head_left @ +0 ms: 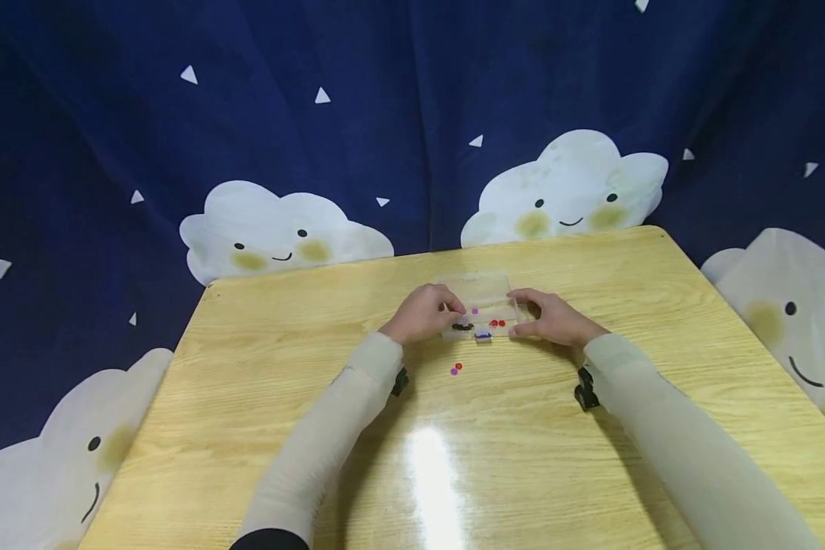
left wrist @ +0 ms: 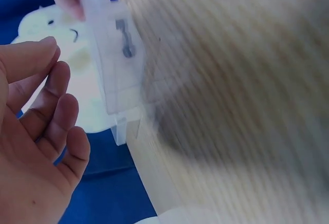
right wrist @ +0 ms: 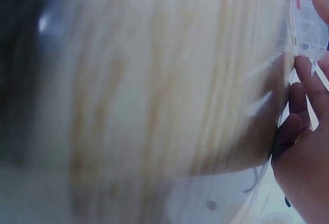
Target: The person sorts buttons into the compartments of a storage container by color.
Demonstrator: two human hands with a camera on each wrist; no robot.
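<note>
A clear plastic compartment box (head_left: 498, 312) stands on the table with its see-through lid (head_left: 477, 286) raised at the back. Inside lie black pieces (head_left: 463, 327), red pieces (head_left: 497, 323) and a purple piece (head_left: 474, 311); blue (head_left: 482, 335) shows at the front. My right hand (head_left: 550, 317) grips the box's right end, thumb in front and fingers behind. Over the left compartments is my left hand (head_left: 422, 312), its thumb and index tips brought together (left wrist: 38, 111). I cannot tell whether a small piece is between them.
In front of the box, a red disc (head_left: 458, 366) and a purple disc (head_left: 454, 372) lie on the wooden table (head_left: 282, 397). Behind the table's far edge hangs a dark blue curtain (head_left: 385, 114) with white clouds. Black wrist mounts (head_left: 587, 389) sit under both sleeves.
</note>
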